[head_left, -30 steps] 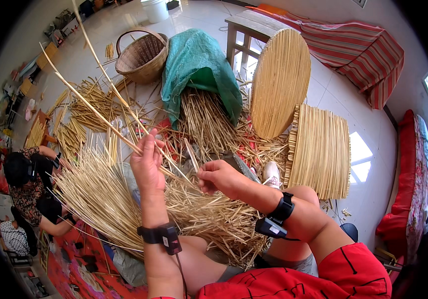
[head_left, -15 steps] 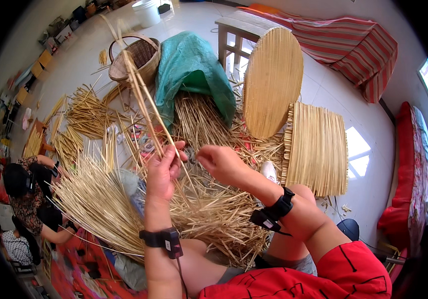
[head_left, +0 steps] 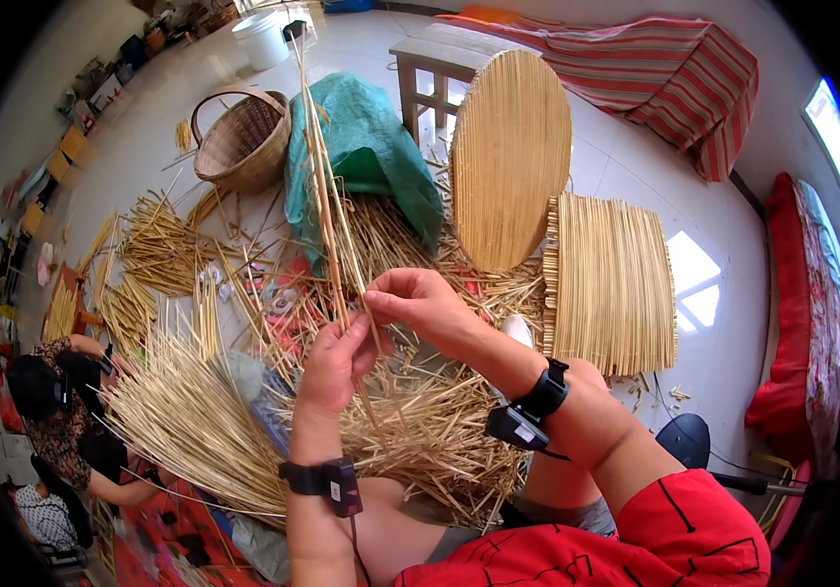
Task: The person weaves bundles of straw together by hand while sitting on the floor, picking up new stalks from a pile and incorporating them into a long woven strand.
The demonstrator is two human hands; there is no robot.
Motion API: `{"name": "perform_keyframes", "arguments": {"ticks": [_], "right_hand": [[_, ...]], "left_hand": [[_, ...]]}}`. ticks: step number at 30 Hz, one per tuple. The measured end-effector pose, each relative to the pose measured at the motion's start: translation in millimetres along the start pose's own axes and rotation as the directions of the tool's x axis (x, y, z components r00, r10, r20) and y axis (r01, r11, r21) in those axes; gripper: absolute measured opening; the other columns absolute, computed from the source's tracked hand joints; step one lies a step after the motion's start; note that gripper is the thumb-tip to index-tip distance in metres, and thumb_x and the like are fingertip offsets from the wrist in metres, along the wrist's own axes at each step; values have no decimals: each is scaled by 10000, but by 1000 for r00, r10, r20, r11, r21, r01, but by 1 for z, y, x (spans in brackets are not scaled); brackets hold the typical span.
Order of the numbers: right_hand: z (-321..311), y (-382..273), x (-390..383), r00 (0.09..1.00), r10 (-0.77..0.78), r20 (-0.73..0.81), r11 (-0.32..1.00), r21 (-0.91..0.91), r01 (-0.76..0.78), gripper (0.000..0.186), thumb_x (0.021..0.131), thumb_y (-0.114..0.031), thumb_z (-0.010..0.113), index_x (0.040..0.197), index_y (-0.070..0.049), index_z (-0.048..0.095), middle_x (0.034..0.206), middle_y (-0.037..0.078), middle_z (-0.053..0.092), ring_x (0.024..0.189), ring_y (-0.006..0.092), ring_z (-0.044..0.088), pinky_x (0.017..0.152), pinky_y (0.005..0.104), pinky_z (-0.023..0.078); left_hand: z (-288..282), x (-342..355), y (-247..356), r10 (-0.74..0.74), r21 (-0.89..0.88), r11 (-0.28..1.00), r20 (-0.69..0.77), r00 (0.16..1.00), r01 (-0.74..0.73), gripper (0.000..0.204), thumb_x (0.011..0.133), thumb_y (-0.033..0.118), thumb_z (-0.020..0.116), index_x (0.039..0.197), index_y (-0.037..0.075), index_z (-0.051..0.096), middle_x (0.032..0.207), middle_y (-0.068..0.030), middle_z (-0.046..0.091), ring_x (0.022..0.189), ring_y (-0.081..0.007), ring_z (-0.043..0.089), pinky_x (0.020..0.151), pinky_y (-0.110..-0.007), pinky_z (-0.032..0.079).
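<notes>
My left hand [head_left: 340, 354] is closed around a few long pale straw stalks [head_left: 324, 196] that stand almost upright and run down past its fingers toward the straw below. Just above it and to the right, my right hand [head_left: 410, 301] pinches one of these stalks between thumb and finger. Loose cut straw [head_left: 420, 440] lies in a heap under both hands and over my lap. A fan of long thin straw [head_left: 185, 421] spreads to the left. Behind the held stalks, a green sack [head_left: 381, 137] has a bundle of straw protruding from its opening.
An oval straw board [head_left: 510, 161] and a ribbed straw panel [head_left: 611, 284] stand at right. A wicker basket [head_left: 239, 152], white bucket [head_left: 259, 44], wooden stool [head_left: 430, 54] and striped cloth [head_left: 635, 68] are behind. A co-worker [head_left: 53, 411] sits at left. A red-covered bench [head_left: 782, 313] lines the right.
The stalks in my left hand have swung rightward to nearly upright, and that hand has moved right and down. My right hand has risen to the stalks and now pinches one.
</notes>
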State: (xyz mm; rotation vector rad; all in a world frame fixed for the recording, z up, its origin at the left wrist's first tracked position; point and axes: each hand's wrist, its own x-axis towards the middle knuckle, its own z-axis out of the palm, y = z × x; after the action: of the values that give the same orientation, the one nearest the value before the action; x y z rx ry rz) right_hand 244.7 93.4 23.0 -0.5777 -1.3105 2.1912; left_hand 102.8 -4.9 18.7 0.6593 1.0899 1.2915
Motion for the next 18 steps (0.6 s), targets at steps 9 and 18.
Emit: {"name": "perform_keyframes", "arguments": {"ticks": [9,18], "right_hand": [[-3,-2,8,929,-166,-330,983,-134,128,168,896,-167,610,932,-3,608,791,23,638,687,73,567,616,218,449],[3,9,6,955,-200,-217,950,-283,134,146,805,-83,611,881,39,635,748,44,654,678,80,589,623,243,487]], "left_hand": [[4,-1,2,-18,154,988,-56,998,27,99,872,154,630,896,61,606,727,-18,646,503,-5,394,464,-156,281],[3,2,-2,64,157,987,-152,986,-40,92,880,145,630,828,75,600,695,-17,648,465,6,368,431,-154,248]]}}
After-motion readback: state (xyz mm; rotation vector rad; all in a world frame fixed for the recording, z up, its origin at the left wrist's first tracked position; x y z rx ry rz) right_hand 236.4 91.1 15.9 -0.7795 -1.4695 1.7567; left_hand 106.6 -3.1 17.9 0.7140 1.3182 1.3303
